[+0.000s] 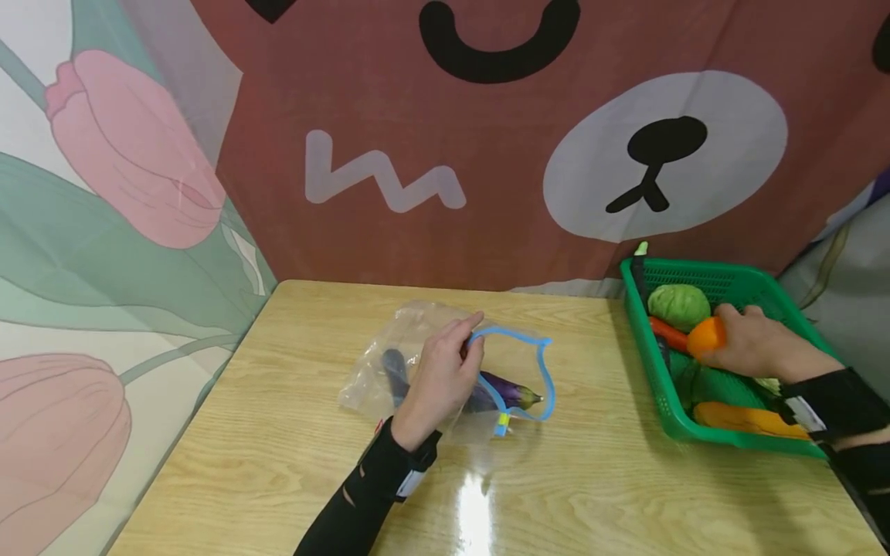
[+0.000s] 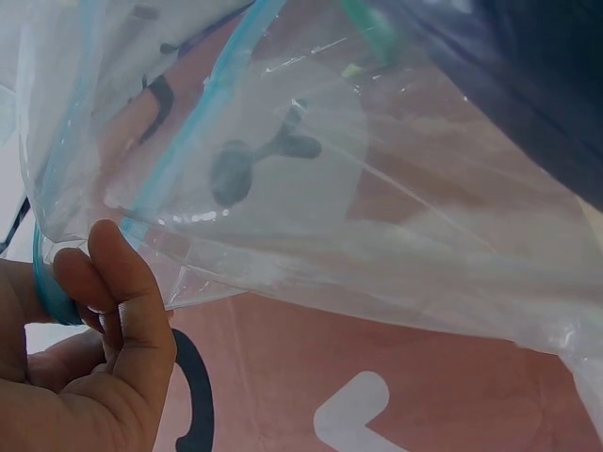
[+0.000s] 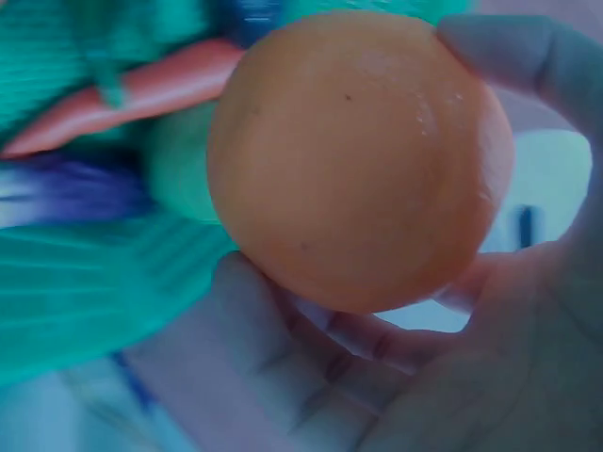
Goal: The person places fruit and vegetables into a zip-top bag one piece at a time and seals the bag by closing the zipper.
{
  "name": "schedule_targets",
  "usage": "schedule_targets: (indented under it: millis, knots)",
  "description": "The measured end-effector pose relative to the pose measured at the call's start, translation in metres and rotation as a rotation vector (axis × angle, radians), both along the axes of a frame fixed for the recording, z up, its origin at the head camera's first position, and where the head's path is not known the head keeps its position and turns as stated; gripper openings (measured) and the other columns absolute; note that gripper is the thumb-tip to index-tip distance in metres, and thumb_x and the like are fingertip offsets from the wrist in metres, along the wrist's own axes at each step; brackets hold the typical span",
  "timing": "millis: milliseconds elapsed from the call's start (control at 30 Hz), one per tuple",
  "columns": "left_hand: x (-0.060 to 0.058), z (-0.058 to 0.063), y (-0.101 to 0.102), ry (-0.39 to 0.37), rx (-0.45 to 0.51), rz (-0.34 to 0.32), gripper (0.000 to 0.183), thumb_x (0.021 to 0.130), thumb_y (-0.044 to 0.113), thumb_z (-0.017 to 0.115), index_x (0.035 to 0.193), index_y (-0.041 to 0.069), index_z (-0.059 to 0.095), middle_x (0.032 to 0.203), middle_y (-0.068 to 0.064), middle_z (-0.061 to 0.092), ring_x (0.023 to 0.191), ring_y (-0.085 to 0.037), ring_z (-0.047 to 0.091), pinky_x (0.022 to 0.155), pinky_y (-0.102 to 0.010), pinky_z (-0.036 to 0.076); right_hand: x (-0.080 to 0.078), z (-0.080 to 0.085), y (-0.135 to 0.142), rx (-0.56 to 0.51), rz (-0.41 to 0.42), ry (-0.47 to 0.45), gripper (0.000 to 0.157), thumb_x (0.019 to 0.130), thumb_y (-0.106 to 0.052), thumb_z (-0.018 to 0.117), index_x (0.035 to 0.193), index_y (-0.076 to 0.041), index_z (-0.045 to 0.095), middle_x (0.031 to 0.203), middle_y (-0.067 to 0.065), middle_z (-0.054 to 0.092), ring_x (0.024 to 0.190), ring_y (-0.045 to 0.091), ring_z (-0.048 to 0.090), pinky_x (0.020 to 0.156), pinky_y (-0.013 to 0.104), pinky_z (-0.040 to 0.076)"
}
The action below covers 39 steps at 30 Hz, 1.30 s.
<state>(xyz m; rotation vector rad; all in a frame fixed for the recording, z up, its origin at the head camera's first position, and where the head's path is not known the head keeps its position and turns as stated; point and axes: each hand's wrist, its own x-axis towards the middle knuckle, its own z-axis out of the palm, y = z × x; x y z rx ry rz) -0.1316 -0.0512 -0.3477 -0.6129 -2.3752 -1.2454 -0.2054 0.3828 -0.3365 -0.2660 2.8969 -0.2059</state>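
Note:
My left hand [image 1: 445, 374] grips the edge of a clear zip bag [image 1: 371, 378] at its blue-rimmed mouth. In the left wrist view the fingers [image 2: 122, 311] curl over the blue zip strip [image 2: 188, 118]. Inside the bag lies an eggplant [image 1: 511, 390], its green stem end near the opening; a dark rounded end shows through the plastic on the left. Over the green basket [image 1: 650, 386], my right hand [image 1: 754, 340] holds an orange [image 1: 708, 337]. The right wrist view shows thumb and fingers around the orange [image 3: 358, 160].
The basket stands at the table's right side. In it lie a round green cabbage [image 1: 680, 306], a red pepper-like vegetable [image 1: 669, 333], a long orange-yellow vegetable [image 1: 744, 418] and other green produce. A dark vegetable with a pale tip [image 1: 638, 270] leans on the basket's back left corner. A printed cloth hangs behind the table.

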Motion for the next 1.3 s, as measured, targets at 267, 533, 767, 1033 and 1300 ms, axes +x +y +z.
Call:
schedule_targets:
  millis: [267, 533, 767, 1033, 1300]
  knots:
    - [0.000, -0.002, 0.002, 0.005, -0.001, 0.000, 0.033, 0.096, 0.007, 0.050, 0.127, -0.002, 0.057, 0.070, 0.003, 0.045, 0.051, -0.007, 0.037, 0.048, -0.021, 0.031, 0.024, 0.030, -0.064, -0.079, 0.079, 0.109, 0.080, 0.081, -0.039, 0.070, 0.131, 0.010, 0.032, 0.105, 0.031, 0.038, 0.068, 0.027, 0.049, 0.055, 0.036, 0.043]
    - [0.000, -0.002, 0.003, 0.015, 0.001, -0.015, 0.034, 0.096, 0.007, 0.050, 0.128, -0.003, 0.056, 0.070, 0.003, 0.044, 0.050, -0.007, 0.036, 0.047, -0.021, 0.029, 0.046, 0.036, -0.114, -0.103, 0.184, 0.173, 0.072, 0.079, -0.032, 0.073, 0.130, 0.006, 0.040, 0.105, 0.026, 0.045, 0.072, 0.024, 0.051, 0.058, 0.035, 0.047]
    - [0.000, -0.001, 0.004, 0.021, 0.005, -0.017, 0.034, 0.096, 0.006, 0.050, 0.128, -0.003, 0.056, 0.070, 0.002, 0.045, 0.050, -0.006, 0.035, 0.046, -0.020, 0.029, 0.058, 0.039, -0.134, -0.122, 0.265, 0.204, 0.070, 0.077, -0.032, 0.076, 0.128, 0.003, 0.044, 0.103, 0.020, 0.047, 0.074, 0.020, 0.052, 0.062, 0.035, 0.048]
    - [0.000, -0.002, 0.005, 0.014, 0.000, -0.025, 0.033, 0.096, 0.006, 0.050, 0.128, -0.003, 0.056, 0.071, 0.002, 0.044, 0.049, -0.006, 0.034, 0.047, -0.021, 0.030, 0.070, 0.042, -0.153, -0.153, 0.349, 0.226, 0.068, 0.077, -0.035, 0.076, 0.129, -0.001, 0.047, 0.110, 0.015, 0.048, 0.078, 0.017, 0.053, 0.065, 0.033, 0.050]
    - [0.000, -0.001, 0.007, 0.018, 0.015, -0.032, 0.029, 0.096, 0.006, 0.052, 0.122, -0.004, 0.061, 0.072, 0.001, 0.047, 0.054, -0.007, 0.038, 0.048, -0.020, 0.032, 0.080, 0.035, -0.177, -0.255, 0.450, 0.219, 0.075, 0.079, -0.036, 0.076, 0.135, -0.004, 0.037, 0.119, 0.010, 0.051, 0.088, 0.014, 0.058, 0.075, 0.034, 0.052]
